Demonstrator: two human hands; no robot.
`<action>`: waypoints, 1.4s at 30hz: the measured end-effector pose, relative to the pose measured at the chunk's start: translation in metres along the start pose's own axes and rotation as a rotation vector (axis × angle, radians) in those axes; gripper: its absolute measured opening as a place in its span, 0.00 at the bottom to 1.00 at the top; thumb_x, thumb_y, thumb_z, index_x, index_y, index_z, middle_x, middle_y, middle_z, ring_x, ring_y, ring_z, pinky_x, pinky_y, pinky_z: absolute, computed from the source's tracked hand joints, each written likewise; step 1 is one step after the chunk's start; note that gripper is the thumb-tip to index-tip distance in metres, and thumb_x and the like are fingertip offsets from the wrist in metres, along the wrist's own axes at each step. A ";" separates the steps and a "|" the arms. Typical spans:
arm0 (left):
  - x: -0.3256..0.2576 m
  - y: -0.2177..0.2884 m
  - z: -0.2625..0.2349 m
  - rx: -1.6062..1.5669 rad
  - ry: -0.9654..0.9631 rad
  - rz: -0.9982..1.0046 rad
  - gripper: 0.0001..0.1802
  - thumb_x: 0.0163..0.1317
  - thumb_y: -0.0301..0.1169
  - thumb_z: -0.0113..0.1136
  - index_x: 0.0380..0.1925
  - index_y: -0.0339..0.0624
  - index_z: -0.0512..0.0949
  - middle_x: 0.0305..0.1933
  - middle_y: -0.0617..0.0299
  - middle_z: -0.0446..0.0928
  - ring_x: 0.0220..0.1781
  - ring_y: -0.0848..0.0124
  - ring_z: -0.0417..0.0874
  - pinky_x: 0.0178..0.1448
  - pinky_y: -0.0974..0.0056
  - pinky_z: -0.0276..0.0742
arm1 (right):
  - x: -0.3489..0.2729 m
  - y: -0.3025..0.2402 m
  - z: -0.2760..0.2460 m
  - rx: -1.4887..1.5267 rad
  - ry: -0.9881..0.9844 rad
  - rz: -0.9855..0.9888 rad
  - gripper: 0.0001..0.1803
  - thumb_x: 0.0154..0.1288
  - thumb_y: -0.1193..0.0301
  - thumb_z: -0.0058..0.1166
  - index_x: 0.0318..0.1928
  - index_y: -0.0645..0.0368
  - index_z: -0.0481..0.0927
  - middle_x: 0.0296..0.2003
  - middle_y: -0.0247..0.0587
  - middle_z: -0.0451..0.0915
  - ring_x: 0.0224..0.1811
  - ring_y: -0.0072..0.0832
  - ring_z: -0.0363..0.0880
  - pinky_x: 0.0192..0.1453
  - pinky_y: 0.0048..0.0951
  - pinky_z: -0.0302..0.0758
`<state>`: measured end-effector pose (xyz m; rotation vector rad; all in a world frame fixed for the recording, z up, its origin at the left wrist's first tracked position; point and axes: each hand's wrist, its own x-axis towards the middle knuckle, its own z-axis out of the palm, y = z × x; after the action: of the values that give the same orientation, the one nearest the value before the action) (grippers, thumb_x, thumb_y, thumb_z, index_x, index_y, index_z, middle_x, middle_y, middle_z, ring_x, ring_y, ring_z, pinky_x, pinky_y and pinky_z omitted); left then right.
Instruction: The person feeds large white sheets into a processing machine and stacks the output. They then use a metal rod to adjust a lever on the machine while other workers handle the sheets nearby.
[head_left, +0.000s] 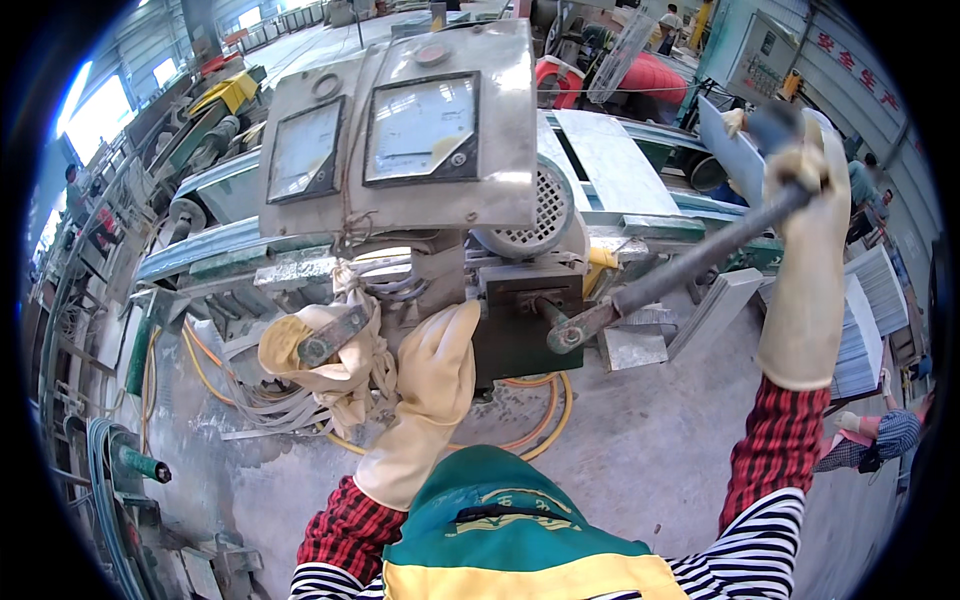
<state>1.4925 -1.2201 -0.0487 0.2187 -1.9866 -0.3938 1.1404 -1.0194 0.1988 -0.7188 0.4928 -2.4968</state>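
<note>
1. Head view, right of frame: the right hand (800, 165), in a pale work glove, is clenched round the far end of a long grey wrench (690, 265), which slants down to a bolt on the dark green block (525, 325) at the centre.
2. The wrench looks like heavy, stiff steel; the far end of the handle, where it is gripped, gives the most leverage, though dust may make it slippery.
3. Centre: the gloved left hand (440, 365) lies flat against the machine beside the block, fingers stretched, gripping nothing.
4. Upper centre: a dusty grey panel (500, 190) carries two square white-faced gauges (420, 128).
5. Upper right: a grey cabinet (762, 55); red characters run along the wall (855, 65).
</note>
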 end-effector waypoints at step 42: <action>-0.075 0.034 -0.129 -1.621 -0.563 -1.334 0.40 0.77 0.51 0.48 0.78 0.40 0.52 0.71 0.46 0.71 0.64 0.58 0.81 0.63 0.55 0.81 | -0.383 0.259 0.077 -1.250 -1.374 -0.347 0.05 0.51 0.67 0.55 0.21 0.49 0.81 0.22 0.31 0.79 0.31 0.33 0.79 0.57 0.37 0.74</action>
<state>1.6416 -1.1875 -0.0480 0.3387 -1.0779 -2.8782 1.5603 -1.0368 -0.0099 -2.7242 1.3173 -1.0255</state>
